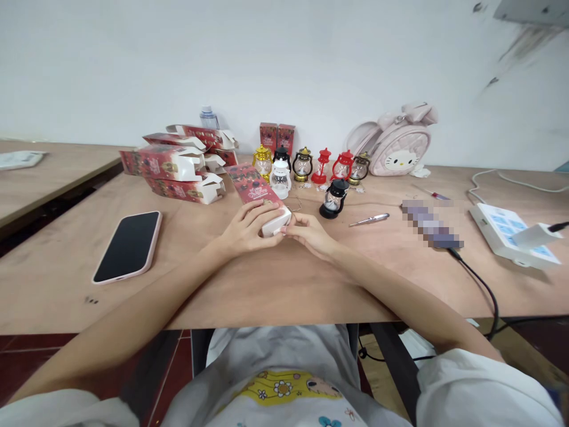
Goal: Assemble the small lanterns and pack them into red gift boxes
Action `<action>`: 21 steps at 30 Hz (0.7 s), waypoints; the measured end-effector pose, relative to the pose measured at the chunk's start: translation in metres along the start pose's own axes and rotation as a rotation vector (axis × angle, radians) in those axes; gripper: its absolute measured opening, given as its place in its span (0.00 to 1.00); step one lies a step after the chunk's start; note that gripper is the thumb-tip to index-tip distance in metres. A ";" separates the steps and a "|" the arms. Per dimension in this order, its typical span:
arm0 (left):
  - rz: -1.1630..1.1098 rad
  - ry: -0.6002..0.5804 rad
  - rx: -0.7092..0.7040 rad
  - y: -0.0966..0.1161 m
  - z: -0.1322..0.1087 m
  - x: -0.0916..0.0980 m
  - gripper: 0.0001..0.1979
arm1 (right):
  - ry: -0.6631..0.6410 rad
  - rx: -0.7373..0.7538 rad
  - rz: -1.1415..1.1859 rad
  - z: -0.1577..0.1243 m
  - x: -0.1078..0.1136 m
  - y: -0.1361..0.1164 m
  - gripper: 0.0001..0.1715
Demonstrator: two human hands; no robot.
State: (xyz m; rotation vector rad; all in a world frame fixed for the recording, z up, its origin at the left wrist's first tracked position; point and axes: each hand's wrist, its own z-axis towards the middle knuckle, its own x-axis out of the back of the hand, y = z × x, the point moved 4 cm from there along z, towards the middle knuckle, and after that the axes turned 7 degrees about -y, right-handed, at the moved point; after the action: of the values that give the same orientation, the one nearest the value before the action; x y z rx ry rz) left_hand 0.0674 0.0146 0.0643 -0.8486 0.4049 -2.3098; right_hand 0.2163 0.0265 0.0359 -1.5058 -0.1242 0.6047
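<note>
A red printed gift box [255, 187] lies at a slant in front of me, its white end [274, 223] toward me. My left hand [251, 228] is wrapped over the near part of the box and holds it. With pinched fingers, my right hand [311, 234] grips the edge of that white end. Just beyond my hands stand a white miniature lantern [280, 179] and a black miniature lantern [334, 198]. Behind them is a row with a gold lantern [262, 160], a red lantern [342, 165] and several others.
Several red boxes [178, 163] with open flaps are piled at the left. A phone [128, 246] lies nearer. On the right are a screwdriver [370, 219], a blurred-out device [431, 222] on a cable, a power strip [513, 234] and a pink bag [400, 145] by the wall.
</note>
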 end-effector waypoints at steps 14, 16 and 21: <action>0.036 -0.048 0.040 0.002 -0.006 -0.006 0.16 | 0.090 -0.031 -0.014 0.000 0.004 0.006 0.23; 0.034 -0.043 0.024 0.003 -0.007 -0.006 0.15 | 0.092 -0.035 0.022 0.000 0.005 0.006 0.23; 0.017 -0.113 0.047 0.003 -0.010 -0.012 0.14 | 0.092 -0.063 0.082 0.001 0.006 0.009 0.22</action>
State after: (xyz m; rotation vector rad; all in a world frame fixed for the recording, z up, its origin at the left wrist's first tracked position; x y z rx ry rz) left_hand 0.0688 0.0205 0.0498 -0.9437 0.3063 -2.2345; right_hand 0.2188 0.0296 0.0257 -1.6033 -0.0105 0.6006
